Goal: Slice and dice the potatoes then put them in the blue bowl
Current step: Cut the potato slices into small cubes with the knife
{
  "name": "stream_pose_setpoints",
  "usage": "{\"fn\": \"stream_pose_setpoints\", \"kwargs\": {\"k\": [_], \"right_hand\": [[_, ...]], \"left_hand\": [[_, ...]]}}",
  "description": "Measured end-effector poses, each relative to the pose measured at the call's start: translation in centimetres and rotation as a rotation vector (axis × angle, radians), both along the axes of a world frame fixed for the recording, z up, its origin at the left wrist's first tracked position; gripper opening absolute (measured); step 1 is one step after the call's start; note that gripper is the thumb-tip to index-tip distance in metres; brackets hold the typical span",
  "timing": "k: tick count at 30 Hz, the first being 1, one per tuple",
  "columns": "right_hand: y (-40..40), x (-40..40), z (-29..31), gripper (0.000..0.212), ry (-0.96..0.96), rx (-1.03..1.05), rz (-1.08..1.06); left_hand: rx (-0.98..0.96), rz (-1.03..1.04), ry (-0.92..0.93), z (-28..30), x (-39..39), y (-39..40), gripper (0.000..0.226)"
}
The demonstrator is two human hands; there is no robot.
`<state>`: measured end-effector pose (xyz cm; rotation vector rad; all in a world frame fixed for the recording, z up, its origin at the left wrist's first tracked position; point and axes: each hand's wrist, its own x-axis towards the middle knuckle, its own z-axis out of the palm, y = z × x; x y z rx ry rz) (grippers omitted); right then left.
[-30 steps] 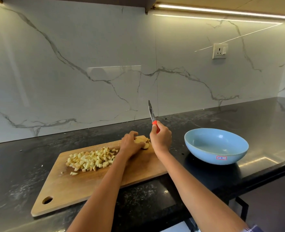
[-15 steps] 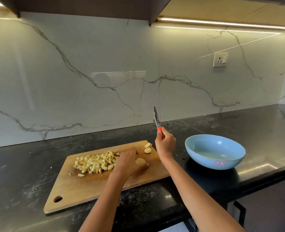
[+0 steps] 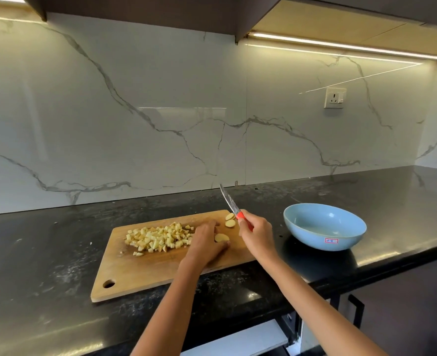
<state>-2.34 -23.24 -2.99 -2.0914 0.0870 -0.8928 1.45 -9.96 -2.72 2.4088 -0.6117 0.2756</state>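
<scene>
Dicing is what we are doing: our left hand (image 3: 207, 242) is pressing a slice (image 3: 221, 237) flat on the board (image 3: 145, 273), fingers straight, our right hand (image 3: 258, 231) is gripping the knife (image 3: 231, 202). Next we should be cutting it small; the bowl (image 3: 325, 227) is waiting empty.

I see a black shiny surface (image 3: 366, 196) with pale specks on it; it runs along a white wall; a brown wooden cutting board (image 3: 140, 273) lies flat on it, near the front edge; the board has a hole in its near left corner; a blue bowl (image 3: 325, 227) sits on the surface too, just to the right of the board, not touching it; the bowl has a small white sticker on its side.
</scene>
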Motion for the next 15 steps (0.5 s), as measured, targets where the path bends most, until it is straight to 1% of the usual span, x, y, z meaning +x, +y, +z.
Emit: {"fn": "stream_pose_setpoints", "kwargs": {"k": [3,5,8,11,15], "right_hand": [[-0.5,-1.4,-0.2,0.034,0.169,-0.178,-0.039],[-0.6,-2.3,0.0,0.033,0.258,-0.236,-0.053],[-0.3,-3.4,0.3,0.030,0.331,-0.293,-0.025],[0.3,-4.5,0.8,0.022,0.395,-0.438,-0.030],[0.9,-5.3,1.4,0.027,0.417,-0.496,-0.030]], "left_hand": [[-0.006,0.027,0.017,-0.1,-0.2,0.1,0.063],[-0.006,0.024,0.021,-0.1,-0.2,0.2,0.061],[-0.023,0.013,0.038,0.1,-0.2,0.4,0.058],[-0.037,0.019,0.037,0.1,-0.1,0.4,0.056],[-0.068,0.041,0.043,0.2,-0.2,0.4,0.057]]}}
